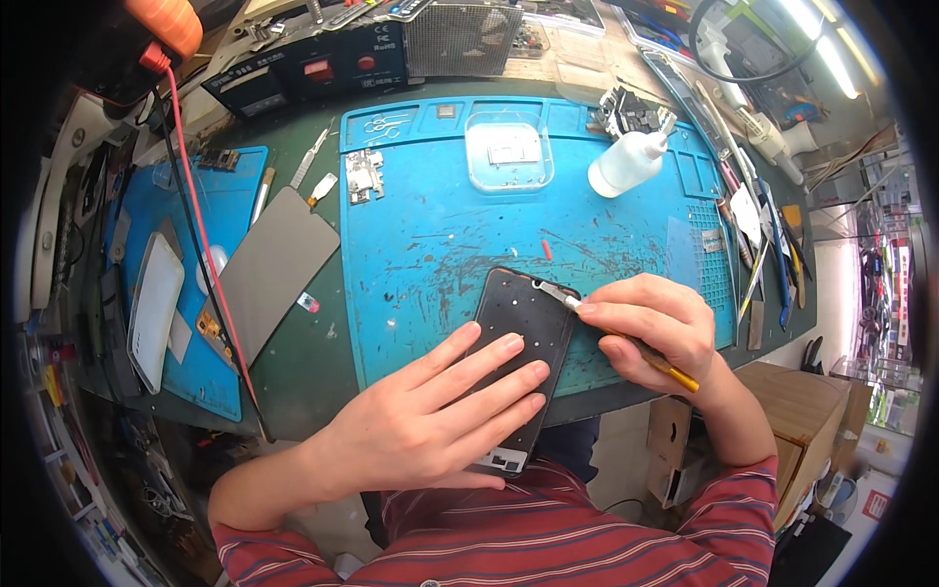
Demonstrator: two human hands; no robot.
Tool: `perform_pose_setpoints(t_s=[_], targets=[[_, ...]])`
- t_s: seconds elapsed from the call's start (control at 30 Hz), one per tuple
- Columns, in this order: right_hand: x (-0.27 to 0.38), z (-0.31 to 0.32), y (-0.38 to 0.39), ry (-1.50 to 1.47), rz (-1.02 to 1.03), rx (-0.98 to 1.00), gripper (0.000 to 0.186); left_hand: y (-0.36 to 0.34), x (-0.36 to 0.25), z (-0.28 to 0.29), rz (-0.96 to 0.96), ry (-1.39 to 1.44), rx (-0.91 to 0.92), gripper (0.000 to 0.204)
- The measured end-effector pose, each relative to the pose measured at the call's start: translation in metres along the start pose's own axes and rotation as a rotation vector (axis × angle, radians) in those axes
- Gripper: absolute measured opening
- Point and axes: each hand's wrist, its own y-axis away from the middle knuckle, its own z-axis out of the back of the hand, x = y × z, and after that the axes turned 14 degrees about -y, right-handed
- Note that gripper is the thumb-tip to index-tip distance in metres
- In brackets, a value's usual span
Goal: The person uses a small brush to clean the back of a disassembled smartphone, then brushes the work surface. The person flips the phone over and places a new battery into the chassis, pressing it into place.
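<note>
A black phone-sized panel with small light specks lies tilted on the blue mat, its near end reaching past the mat's front edge. My left hand lies across the panel with its fingers stretched out and slightly apart. At the panel's far right corner, my right hand grips a slim craft knife with a silver collar and a gold-coloured handle end. The knife's flat metal tip meets the panel's far edge, next to a small round opening. A small red piece lies on the mat just beyond the panel.
A clear tray with small parts and a white squeeze bottle stand at the back of the mat. Tweezers and other hand tools line the right. At left lie a grey flat plate, a white device shell and hanging cables.
</note>
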Motion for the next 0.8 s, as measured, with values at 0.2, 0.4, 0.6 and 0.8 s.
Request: perform_pose_setpoints(t_s=[0.2, 0.4, 0.6, 0.8], targets=[[-0.0004, -0.0009, -0.0002, 0.018, -0.001, 0.007, 0.029, 0.0003, 0.0, 0.0006, 0.004, 0.001, 0.004, 0.078], [-0.0007, -0.0009, 0.0002, 0.018, -0.012, 0.002, 0.029, 0.0002, -0.0002, -0.0002, 0.004, 0.004, -0.004, 0.078], [0.0008, 0.0011, -0.0036, 0.018, -0.029, 0.026, 0.03, -0.0005, -0.0002, 0.0008, 0.002, 0.01, 0.006, 0.079], [-0.0011, -0.0011, -0.0006, 0.013, -0.015, 0.012, 0.031, -0.0003, 0.0002, 0.002, 0.002, 0.018, 0.019, 0.079]])
